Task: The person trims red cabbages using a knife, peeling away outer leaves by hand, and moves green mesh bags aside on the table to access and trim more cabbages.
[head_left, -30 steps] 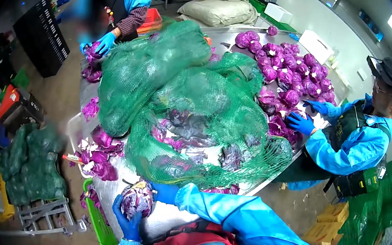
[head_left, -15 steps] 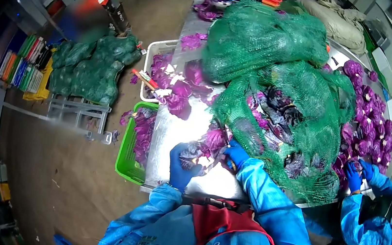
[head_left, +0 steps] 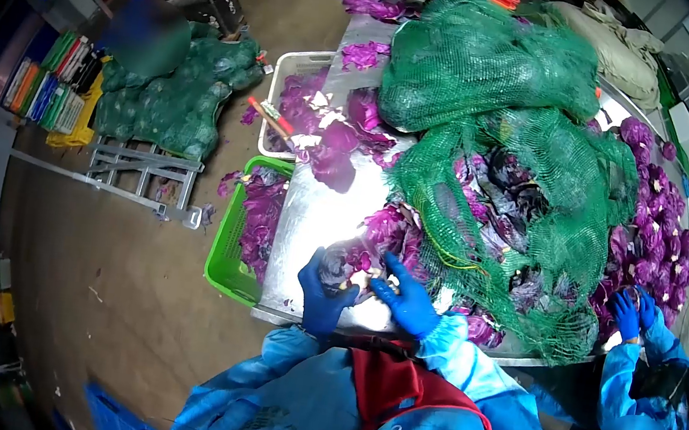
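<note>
At the near edge of the metal table point(head_left: 314, 216), a red cabbage point(head_left: 340, 262) with loose outer leaves is cupped in my blue-gloved left hand point(head_left: 320, 300). My right hand point(head_left: 411, 301), gloved the same way, is at the cabbage's right side with thumb and fingers apart; whether its fingertips touch the cabbage is unclear. Purple trimmed leaves point(head_left: 394, 231) lie just beyond both hands. To the right spreads an opened green mesh sack point(head_left: 566, 234), with dark cabbage leaves showing through its opening.
A full mesh sack point(head_left: 491, 70) lies behind. Leaf scraps fill a green crate point(head_left: 221, 256) and a white crate point(head_left: 279, 78) on the left. A red-handled tool point(head_left: 272, 116) rests by the white crate. Trimmed cabbages point(head_left: 650, 210) are piled right, near a co-worker's gloved hands point(head_left: 629, 314).
My right hand has come away from the mesh sack's edge to beside the cabbage, its fingers now spread. The left hand still holds the cabbage. The camera view has shifted slightly.
</note>
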### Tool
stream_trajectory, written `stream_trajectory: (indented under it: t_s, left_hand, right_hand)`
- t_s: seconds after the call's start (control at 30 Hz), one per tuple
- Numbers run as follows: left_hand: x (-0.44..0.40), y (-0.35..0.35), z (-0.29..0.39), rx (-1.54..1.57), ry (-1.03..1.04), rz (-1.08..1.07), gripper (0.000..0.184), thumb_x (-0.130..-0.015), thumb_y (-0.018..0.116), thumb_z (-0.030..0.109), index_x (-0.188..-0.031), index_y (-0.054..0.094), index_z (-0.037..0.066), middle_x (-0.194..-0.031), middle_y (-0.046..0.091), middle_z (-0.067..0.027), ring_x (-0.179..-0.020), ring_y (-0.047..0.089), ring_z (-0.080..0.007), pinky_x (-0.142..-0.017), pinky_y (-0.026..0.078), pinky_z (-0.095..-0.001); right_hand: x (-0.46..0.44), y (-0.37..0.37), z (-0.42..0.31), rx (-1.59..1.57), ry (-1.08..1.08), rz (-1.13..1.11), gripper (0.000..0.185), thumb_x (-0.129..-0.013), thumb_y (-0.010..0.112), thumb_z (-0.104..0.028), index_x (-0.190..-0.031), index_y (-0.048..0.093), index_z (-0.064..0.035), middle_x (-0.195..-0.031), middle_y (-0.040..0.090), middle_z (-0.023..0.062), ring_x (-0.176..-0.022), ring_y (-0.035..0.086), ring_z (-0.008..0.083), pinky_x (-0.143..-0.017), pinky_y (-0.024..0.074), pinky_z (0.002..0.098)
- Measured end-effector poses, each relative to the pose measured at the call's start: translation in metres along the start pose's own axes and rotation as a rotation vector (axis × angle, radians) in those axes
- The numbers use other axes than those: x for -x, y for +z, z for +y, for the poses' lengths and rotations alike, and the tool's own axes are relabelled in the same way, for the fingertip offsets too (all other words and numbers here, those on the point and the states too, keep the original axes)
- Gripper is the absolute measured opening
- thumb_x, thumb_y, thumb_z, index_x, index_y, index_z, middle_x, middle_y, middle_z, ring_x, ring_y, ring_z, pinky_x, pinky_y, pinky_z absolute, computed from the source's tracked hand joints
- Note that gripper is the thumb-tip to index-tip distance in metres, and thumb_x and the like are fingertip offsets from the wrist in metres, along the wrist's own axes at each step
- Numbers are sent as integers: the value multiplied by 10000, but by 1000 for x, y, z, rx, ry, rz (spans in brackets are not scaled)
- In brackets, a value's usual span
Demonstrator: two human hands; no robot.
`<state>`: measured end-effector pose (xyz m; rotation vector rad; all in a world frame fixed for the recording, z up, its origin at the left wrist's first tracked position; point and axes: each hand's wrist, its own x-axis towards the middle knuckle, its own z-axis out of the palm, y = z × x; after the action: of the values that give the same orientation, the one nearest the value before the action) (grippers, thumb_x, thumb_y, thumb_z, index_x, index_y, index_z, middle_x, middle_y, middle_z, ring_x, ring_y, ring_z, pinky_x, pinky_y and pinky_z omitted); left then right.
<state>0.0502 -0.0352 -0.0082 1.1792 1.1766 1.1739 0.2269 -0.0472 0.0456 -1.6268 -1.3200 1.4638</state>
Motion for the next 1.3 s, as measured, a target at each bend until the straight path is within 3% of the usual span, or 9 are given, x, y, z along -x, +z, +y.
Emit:
stream_trajectory:
  t_s: [0.33,0.47,0.6,0.67,0.77,0.93,1.07,1.13,1.3]
  left_hand:
    - [-8,15,-7,67,-116,86,789,-640,765,56,-1257,274,24,-1180,417,-109,-1082,460,-203,-939,418,-338]
    - [-13,28,3,150,-117,82,748,-632,764,85,-1217,299,37,-1115,428,-84,-1010,462,-176,-894,420,-325]
    - [-20,8,-24,162,-148,39,722,-649,751,43,-1207,292,43,-1121,439,-90,-1024,461,-187,-907,419,-341]
    - [-19,-4,-26,-23,-105,83,785,-650,770,71,-1267,288,13,-1181,409,-141,-1093,458,-227,-937,406,-353]
    - [-20,-6,2,-336,145,53,759,-651,775,79,-1266,335,12,-1191,407,-128,-1127,433,-241,-970,376,-378]
    - [-19,-26,9,-74,-105,119,686,-678,727,32,-1261,367,25,-1205,433,-119,-1133,439,-221,-983,375,-358]
    - [-10,-55,9,42,-198,39,680,-683,703,4,-1274,370,48,-1219,444,-104,-1117,461,-205,-962,408,-333]
    - [-6,-44,7,-1,-98,5,703,-678,693,-19,-1294,361,56,-1229,446,-109,-1098,480,-210,-949,423,-334]
    - [-8,-28,-3,141,-118,-27,723,-700,686,-16,-1321,316,20,-1218,460,-123,-1102,488,-205,-938,438,-316]
  right_hand:
    - [-19,5,14,18,-98,-3,607,-926,519,-335,-1388,293,-12,-1395,346,242,-1308,347,308,-1054,299,367]
    - [-52,-12,65,-460,262,231,509,-911,540,-359,-1347,407,-134,-606,521,14,-397,411,92,-356,348,254]
    - [-48,-18,46,-334,212,147,475,-902,561,-346,-1311,444,-136,-582,489,7,-400,405,73,-345,315,237]
    - [-55,-1,68,101,-383,395,463,-881,583,-332,-1283,453,-143,-726,635,134,-597,629,265,-547,485,388]
    - [-23,7,23,334,-155,260,437,-877,566,-327,-1273,457,-176,-878,628,225,-790,606,417,-653,494,461]
    - [-57,-27,46,-283,488,292,504,-875,606,-311,-1264,475,-19,-838,638,106,-702,615,195,-679,500,336]
    - [-56,-57,6,-314,413,283,568,-874,605,-282,-1335,371,-46,-1115,593,213,-1048,575,299,-883,452,360]
    - [-57,-40,10,253,-171,438,642,-832,656,-284,-1350,348,-59,-1208,541,207,-988,596,284,-862,463,362]
    - [-44,15,-8,169,-128,30,488,-810,665,-294,-1236,519,-106,-1112,576,158,-942,610,295,-826,482,358]
